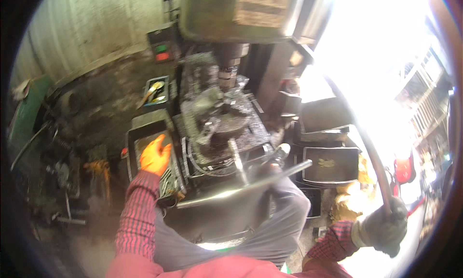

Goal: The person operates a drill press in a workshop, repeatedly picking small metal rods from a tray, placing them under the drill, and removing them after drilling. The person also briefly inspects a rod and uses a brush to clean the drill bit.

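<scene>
My left hand [156, 156], in an orange glove, is over a dark tray [134, 142] left of the machine. Its fingers look apart, with nothing visible in them. Small metal pieces [168, 183] lie at the tray's near end. Far to the right, my right hand [386, 228] in a grey-white glove is closed round the lower end of a long curved lever [369, 145]. Ahead of me stands a press-like machine with a vertical spindle [227, 75] above a wet, shiny metal bed [251, 126]. A T-shaped metal bar [260, 179] sticks out toward my knees.
A control box with green and red buttons [162, 53] is at the back left. Near it, a small tray [164, 92] holds a yellow-handled brush [153, 90]. Dark metal bins [331, 165] stand to the right, beside a yellowish bag [348, 203]. Tools hang or lie at left.
</scene>
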`<state>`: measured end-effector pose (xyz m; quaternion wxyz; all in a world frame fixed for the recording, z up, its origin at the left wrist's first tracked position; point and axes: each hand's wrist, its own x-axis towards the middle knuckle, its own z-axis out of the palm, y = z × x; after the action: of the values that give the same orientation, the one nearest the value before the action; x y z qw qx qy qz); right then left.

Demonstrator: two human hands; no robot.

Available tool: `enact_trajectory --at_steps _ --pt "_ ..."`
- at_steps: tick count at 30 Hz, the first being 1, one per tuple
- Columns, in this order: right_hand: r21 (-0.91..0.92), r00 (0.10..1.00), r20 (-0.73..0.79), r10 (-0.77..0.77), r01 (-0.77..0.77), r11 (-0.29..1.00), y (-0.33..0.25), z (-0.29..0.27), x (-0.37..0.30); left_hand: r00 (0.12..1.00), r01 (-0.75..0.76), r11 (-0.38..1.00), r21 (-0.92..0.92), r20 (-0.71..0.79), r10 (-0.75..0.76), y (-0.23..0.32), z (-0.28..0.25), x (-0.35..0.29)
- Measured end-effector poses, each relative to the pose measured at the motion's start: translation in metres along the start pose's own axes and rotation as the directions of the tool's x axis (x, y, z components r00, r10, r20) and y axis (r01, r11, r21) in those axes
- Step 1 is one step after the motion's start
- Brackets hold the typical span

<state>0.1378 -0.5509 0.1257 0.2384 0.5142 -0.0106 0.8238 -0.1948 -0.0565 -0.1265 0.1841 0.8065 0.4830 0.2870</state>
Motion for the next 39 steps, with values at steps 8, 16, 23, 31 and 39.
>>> enact_trajectory --at_steps 8,16,23,31,39 --pt "0.023 1.000 -0.030 0.004 -0.003 1.000 -0.017 -0.013 0.026 0.999 0.042 0.998 -0.035 -0.017 -0.043 -0.008 -0.002 0.001" --pt "0.049 1.000 -0.017 0.005 -0.005 0.999 -0.015 -0.004 0.027 0.998 0.065 0.995 -0.071 -0.019 -0.067 -0.005 -0.005 -0.002" --pt "0.091 0.999 -0.036 0.031 -0.027 0.995 -0.013 -0.002 0.029 0.998 0.063 0.995 -0.080 -0.006 -0.064 -0.006 -0.005 -0.001" --pt "0.162 0.984 -0.152 0.098 -0.073 0.984 -0.016 0.007 0.051 0.999 0.048 0.993 -0.107 -0.010 -0.049 -0.012 -0.002 0.000" --pt "0.182 0.993 -0.042 0.111 -0.101 0.978 -0.011 0.006 0.058 0.999 0.036 0.986 -0.160 -0.004 -0.037 -0.022 0.005 0.002"
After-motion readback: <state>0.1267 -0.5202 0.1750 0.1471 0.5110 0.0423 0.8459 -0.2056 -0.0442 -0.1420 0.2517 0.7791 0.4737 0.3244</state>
